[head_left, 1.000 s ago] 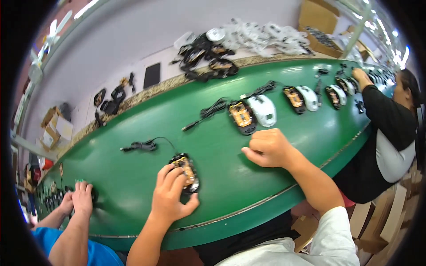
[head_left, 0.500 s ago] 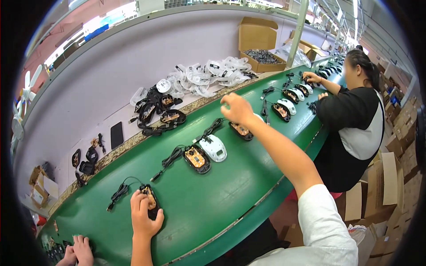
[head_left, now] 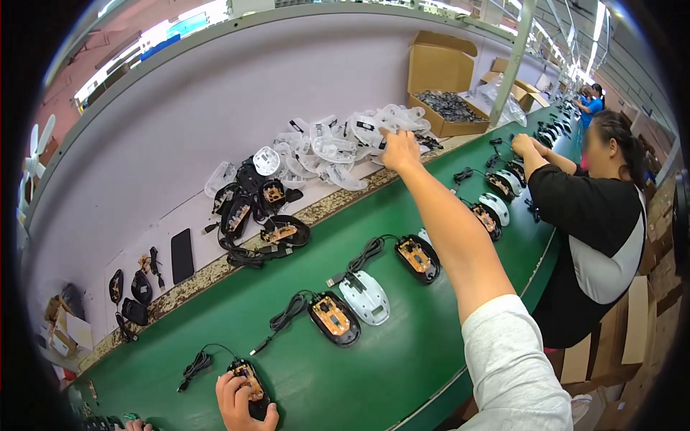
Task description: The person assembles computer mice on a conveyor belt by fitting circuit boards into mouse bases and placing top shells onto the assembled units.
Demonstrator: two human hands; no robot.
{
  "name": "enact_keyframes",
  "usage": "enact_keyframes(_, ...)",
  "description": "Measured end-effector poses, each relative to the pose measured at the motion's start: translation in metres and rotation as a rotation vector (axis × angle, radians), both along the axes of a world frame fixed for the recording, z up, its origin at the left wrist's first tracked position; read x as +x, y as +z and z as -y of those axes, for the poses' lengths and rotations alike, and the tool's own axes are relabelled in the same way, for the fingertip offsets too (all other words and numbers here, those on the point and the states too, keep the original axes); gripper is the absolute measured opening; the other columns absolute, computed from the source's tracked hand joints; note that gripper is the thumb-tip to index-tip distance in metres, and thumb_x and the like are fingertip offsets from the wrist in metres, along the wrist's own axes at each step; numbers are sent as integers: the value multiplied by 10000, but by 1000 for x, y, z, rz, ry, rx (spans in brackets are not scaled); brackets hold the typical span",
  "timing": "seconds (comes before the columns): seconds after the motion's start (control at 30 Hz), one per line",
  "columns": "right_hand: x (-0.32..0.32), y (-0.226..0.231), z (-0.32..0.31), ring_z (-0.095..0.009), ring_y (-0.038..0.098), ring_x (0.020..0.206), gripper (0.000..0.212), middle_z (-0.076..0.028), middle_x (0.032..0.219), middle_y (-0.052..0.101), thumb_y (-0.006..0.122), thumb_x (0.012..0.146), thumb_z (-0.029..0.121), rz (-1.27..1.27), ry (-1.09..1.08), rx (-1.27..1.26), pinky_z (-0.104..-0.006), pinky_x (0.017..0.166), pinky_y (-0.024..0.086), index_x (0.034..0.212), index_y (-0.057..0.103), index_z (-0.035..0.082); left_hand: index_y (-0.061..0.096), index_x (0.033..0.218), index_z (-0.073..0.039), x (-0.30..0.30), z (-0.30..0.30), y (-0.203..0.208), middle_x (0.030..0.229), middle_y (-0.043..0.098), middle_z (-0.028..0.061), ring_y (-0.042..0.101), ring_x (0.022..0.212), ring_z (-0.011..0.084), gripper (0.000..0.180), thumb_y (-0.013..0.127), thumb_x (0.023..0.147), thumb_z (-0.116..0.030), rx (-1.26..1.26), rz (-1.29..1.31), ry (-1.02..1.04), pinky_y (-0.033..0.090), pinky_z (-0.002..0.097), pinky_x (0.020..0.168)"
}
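My left hand (head_left: 241,404) is closed around an open black mouse base (head_left: 251,384) with an orange circuit board, fingers over the board and thumb at its near side. The cable (head_left: 194,366) of that base lies coiled beyond it on the green conveyor belt. My right hand (head_left: 400,149) is stretched out to the right edge of a heap of white and translucent mouse shells (head_left: 334,149). Its fingers are bent and slightly apart at the shells, and the fingertips are partly hidden. No lifted shell shows in it.
Another mouse base (head_left: 334,320) and a white shell (head_left: 365,298) lie mid-belt, with more mice farther right. Black mouse parts (head_left: 241,208), a phone (head_left: 182,256) and an open carton (head_left: 445,108) stand along the ledge. A co-worker (head_left: 586,201) works at the right; another person's fingers (head_left: 134,425) show lower left.
My right hand has moved from above the belt out to the shell heap. My left hand stays on the same mouse base. The view has shifted, and the mice appear lower in it.
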State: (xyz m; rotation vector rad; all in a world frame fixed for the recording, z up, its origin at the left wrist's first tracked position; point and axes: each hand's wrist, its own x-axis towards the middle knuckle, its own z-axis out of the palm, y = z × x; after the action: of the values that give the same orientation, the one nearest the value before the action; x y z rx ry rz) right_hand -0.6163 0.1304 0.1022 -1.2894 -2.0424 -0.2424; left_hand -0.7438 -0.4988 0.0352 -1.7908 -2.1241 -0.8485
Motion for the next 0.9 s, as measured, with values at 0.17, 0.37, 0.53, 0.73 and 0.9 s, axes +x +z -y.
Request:
enact_keyframes(0.17, -1, 17, -7, -397, 648, 990, 338, -113, 1129, 694, 652, 900, 240, 57, -34, -44, -483, 865, 533, 1234, 664, 190, 484, 1356, -67, -5, 6, -2, 1464, 429, 169, 433, 1331, 423, 639, 749, 804, -250, -66, -24, -86, 364, 504, 1124)
enact_keyframes(0.37, 27, 62, 9, -356, 689, 839, 276, -99, 1015, 742, 614, 949, 211, -307, -14, 282, -436, 736, 549, 1209, 678, 148, 568, 927, -48, 5, -13, -8, 1114, 598, 138, 519, 1118, 409, 365, 715, 631, -204, 95, 43, -4, 426, 511, 999)
enact_keyframes(0.53, 64, 85, 121, -265, 645, 640, 155, -92, 851, 736, 662, 893, 126, -440, 462, 434, -358, 613, 505, 1020, 717, 56, 604, 957, -38, 18, -13, 10, 1105, 618, 135, 550, 1130, 406, 355, 720, 658, -192, 53, 26, 56, 438, 492, 1034)
enact_keyframes(0.73, 161, 38, 329, -214, 548, 551, 185, -17, 656, 578, 728, 739, 59, 125, 648, 365, -320, 516, 437, 919, 706, 92, 609, 960, -56, 14, -18, 7, 1122, 632, 101, 573, 1111, 358, 359, 749, 642, -146, 153, -32, 33, 456, 450, 1005)
enact_keyframes(0.9, 180, -13, 395, -232, 609, 690, 283, -43, 824, 581, 736, 805, 195, 355, 746, 19, -339, 615, 495, 1068, 673, 111, 605, 968, -50, 15, -24, 1, 1104, 643, 98, 563, 1124, 354, 337, 742, 671, -132, 169, -35, 23, 461, 429, 999)
